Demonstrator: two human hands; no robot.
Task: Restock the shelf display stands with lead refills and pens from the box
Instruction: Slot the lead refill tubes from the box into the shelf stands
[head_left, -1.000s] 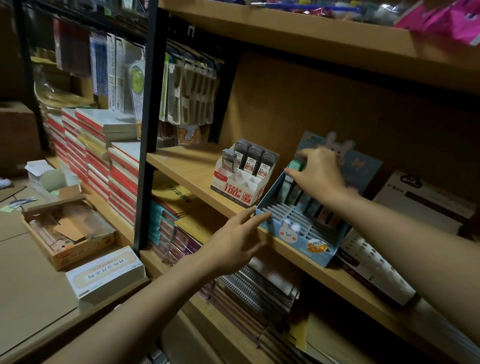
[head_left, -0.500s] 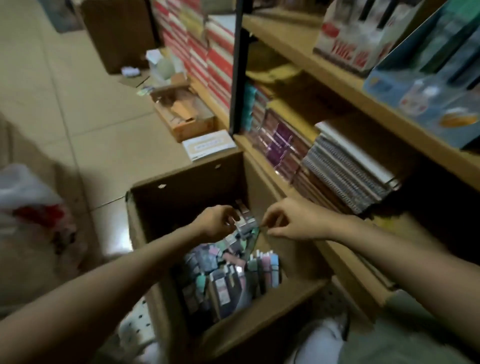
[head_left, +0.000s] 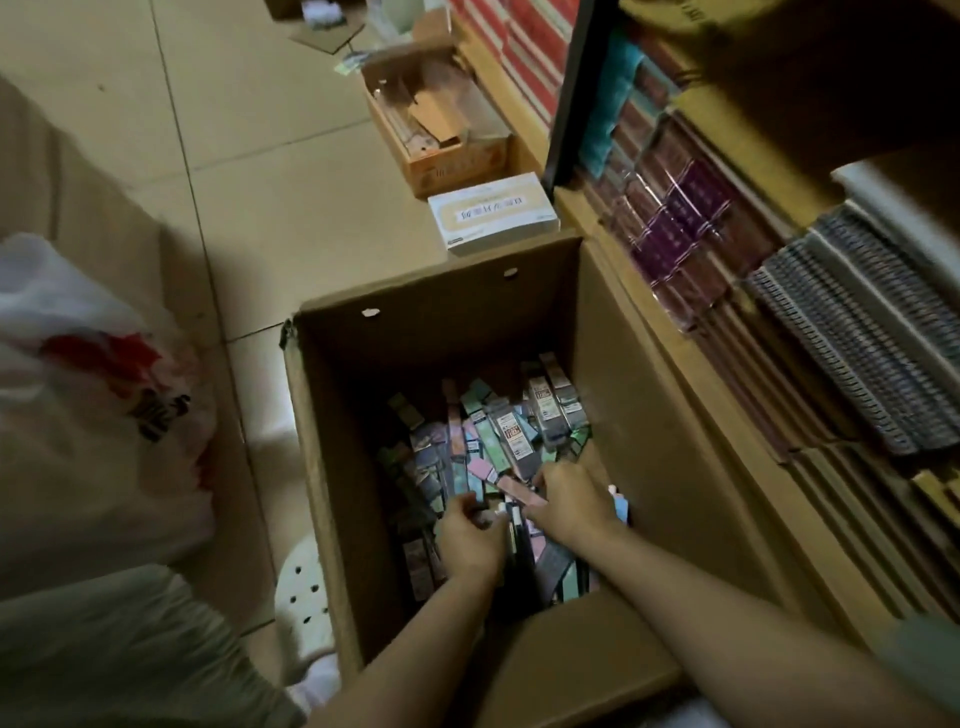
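An open cardboard box stands on the tiled floor, hard against the wooden shelf unit on its right side. Its lower half holds a loose heap of small flat packs in pink, green, grey and dark colours; printing on them is too blurred to read, and whether any given pack is lead refills or pens cannot be told. Both hands are inside the box, at the near end of the heap. The left hand has its fingers curled over packs, with a dark pack edge showing at the fingertips; its grip appears closed on them, though the palm side is hidden. The right hand has fingers bent down into the heap, beside a pink pack lying at its knuckles; whether it actually holds anything cannot be told. The near wall of the box and both forearms cover the packs closest to the viewer. On the floor beyond the box lies a white carton, and behind it an open brown tray box with unclear contents. The shelf carries spiral notebooks and shrink-wrapped purple packs, cut off at the right edge. A white plastic bag with red print is at left, partly out of frame.
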